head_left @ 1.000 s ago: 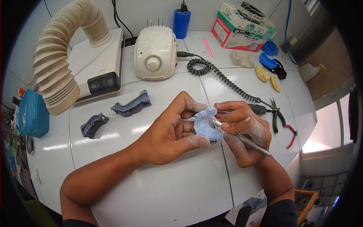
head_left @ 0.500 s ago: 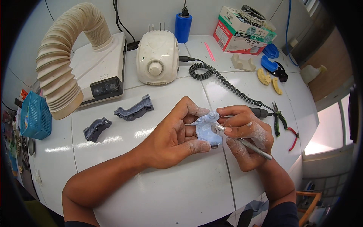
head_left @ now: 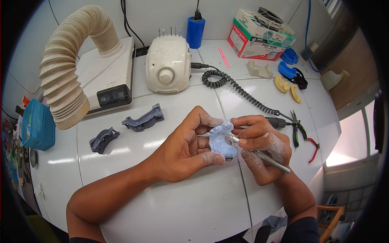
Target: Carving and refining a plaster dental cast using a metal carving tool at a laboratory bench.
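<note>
Over the front of the white table, my left hand (head_left: 188, 148) grips a light-blue dental arch model (head_left: 221, 137), its thumb on the near end and its fingers bent behind. My right hand (head_left: 265, 148) holds a slim silver metal hand tool (head_left: 275, 162) like a pen, pinched between thumb and fingers. The tool's front end is at the inner side of the model; its very tip is too small to make out. White dust covers the fingers of both hands. Two dark grey arch-shaped pieces (head_left: 144, 118) (head_left: 104, 140) lie left of my hands.
Behind stand a white control unit (head_left: 168, 67), a ribbed hose (head_left: 65, 77) and a blue cylinder (head_left: 196, 32). A coiled cord (head_left: 247, 95) runs to a dark handpiece (head_left: 277, 122) beside pliers (head_left: 298, 127). Farther right are boxes (head_left: 259, 40) and yellow casts (head_left: 281, 84). A blue basket (head_left: 38, 125) stands left.
The model has tilted slightly between my hands, and the tool's front end has shifted a little along its inner side. Both hands keep their holds.
</note>
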`<state>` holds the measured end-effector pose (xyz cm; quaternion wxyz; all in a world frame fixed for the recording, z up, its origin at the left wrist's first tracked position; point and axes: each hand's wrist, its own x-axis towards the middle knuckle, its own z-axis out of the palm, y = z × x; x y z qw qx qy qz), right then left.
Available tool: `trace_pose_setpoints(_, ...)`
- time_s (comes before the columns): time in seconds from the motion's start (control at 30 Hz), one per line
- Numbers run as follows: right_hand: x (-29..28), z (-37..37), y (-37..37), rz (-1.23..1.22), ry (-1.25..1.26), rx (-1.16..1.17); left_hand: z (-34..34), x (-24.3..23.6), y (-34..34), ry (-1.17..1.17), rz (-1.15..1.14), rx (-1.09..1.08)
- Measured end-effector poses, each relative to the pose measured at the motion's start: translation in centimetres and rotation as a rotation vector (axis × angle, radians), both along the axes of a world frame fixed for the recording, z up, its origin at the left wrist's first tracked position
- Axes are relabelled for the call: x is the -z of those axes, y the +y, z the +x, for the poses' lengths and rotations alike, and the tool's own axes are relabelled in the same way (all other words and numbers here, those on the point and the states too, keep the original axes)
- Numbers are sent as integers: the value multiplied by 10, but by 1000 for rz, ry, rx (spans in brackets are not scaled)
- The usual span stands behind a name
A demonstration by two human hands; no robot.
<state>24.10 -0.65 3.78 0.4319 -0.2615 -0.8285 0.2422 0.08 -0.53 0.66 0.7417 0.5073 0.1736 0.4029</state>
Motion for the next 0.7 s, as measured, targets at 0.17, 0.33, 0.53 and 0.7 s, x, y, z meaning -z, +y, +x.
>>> trace_pose_setpoints(0.17, -1, -1, -2, -14, 25, 18, 0, 0, 0, 16, -3, -4)
trace_pose_setpoints(0.33, -2, -1, -1, -8, 37, 4, 0, -1, 0, 30, 2, -11)
trace_pose_setpoints(0.53, -1, -1, -1, 11, 6, 5, -1, 0, 1, 26, -8, -5)
trace_pose_setpoints(0.7, -3, -2, -1, -3, 19, -19, 0, 2, 0, 3, 9, -12)
